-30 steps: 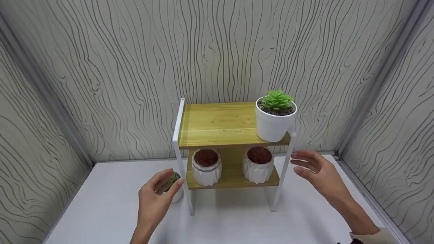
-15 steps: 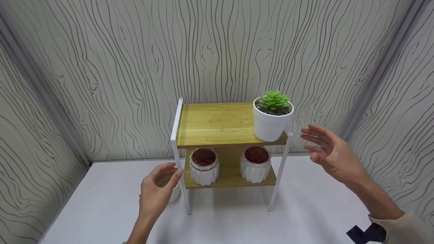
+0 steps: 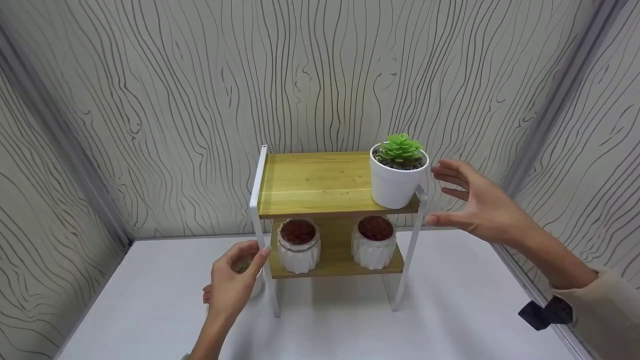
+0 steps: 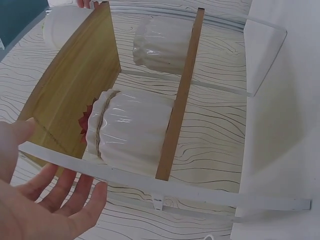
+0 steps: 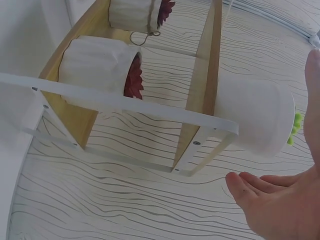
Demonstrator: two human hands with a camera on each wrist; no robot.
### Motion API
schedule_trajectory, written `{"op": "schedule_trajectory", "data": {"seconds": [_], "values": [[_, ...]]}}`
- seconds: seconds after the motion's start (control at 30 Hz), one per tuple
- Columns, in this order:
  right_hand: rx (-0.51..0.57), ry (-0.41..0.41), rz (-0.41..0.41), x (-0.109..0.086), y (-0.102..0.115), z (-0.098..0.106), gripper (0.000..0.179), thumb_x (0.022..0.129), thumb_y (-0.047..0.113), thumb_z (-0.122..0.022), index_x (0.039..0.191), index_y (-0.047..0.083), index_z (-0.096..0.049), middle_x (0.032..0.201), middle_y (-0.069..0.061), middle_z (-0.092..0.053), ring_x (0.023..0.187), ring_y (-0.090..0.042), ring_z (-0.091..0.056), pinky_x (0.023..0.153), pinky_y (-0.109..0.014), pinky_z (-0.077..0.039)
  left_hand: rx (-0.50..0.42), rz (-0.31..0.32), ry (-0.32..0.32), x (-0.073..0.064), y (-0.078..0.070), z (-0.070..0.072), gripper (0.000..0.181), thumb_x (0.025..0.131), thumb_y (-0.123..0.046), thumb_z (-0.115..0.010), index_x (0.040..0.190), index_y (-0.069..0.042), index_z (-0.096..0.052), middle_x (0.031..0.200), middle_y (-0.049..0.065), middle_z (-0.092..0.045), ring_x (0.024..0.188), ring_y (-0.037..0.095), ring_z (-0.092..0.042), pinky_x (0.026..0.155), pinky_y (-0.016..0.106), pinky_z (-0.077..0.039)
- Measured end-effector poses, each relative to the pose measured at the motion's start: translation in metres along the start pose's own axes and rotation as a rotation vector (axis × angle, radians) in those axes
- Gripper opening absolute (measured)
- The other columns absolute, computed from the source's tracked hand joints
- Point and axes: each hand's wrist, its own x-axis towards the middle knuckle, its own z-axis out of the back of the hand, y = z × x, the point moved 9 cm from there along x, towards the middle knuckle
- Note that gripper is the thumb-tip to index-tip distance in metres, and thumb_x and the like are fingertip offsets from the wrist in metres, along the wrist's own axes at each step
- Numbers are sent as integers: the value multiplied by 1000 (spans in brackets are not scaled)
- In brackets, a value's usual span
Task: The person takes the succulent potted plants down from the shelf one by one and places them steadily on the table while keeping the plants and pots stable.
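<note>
A white pot with a green succulent (image 3: 397, 180) stands at the right end of the top board of a two-tier shelf (image 3: 315, 175). To the right of that pot is my right hand (image 3: 480, 205), its thumb spread from the fingers and nothing between them. My left hand (image 3: 232, 280) is at the shelf's left white upright (image 3: 265, 260), fingers loosely bent. In the left wrist view its thumb and fingers lie on either side of the white frame (image 4: 135, 175). Another small white pot (image 3: 256, 287) on the table is partly hidden behind the left hand.
Two ribbed white pots with dark red plants, a left one (image 3: 299, 255) and a right one (image 3: 374, 250), stand on the lower board (image 3: 336, 267). The shelf stands on a white table (image 3: 165, 300) before walls (image 3: 200, 100) with a wood-grain pattern.
My right hand has risen from beside the right upright, swung outward, then come in beside the succulent pot with its thumb spread. My left hand has shifted slightly up and right.
</note>
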Motion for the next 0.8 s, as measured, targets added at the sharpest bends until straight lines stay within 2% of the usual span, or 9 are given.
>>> {"op": "schedule_trajectory", "data": {"seconds": [0.1,0.17,0.3,0.5,0.63,0.8], "values": [[-41,38,-10,5,4,1,111,82,30,-92,162,-2,-22,162,-29,-40,148,-54,-41,118,-63,-41,2,8,7,1,2,-2,36,97,-37,-76,125,-13,-72,122,4,-76,120,20,-71,104,36,-55],[-73,55,-21,9,6,2,114,80,36,-93,162,-1,-24,163,-29,-40,148,-54,-41,117,-66,-41,4,13,10,2,4,-2,37,97,-38,-77,125,-14,-72,123,3,-76,120,20,-71,105,36,-56],[-83,80,-40,19,12,5,117,78,40,-94,162,-2,-24,165,-28,-37,151,-51,-38,119,-63,-41,-11,28,31,2,7,-6,41,96,-39,-78,127,-12,-72,124,6,-76,120,23,-72,108,44,-56],[-14,133,-87,38,11,8,117,80,33,-93,162,-7,-19,165,-30,-35,153,-50,-36,123,-58,-39,-37,52,63,4,13,-12,38,96,-41,-77,122,-14,-74,118,4,-79,118,20,-73,110,48,-54],[5,152,-111,51,11,10,118,82,31,-92,163,-6,-15,166,-32,-32,153,-51,-35,124,-59,-37,-61,31,61,9,12,-12,28,97,-39,-76,115,-17,-76,107,1,-81,109,13,-74,107,40,-54],[-7,146,-138,60,11,11,118,82,34,-91,164,-5,-15,166,-31,-33,153,-50,-37,124,-60,-36,-85,25,65,12,11,-11,25,98,-36,-75,113,-16,-77,103,2,-81,102,10,-73,93,25,-54]]}}
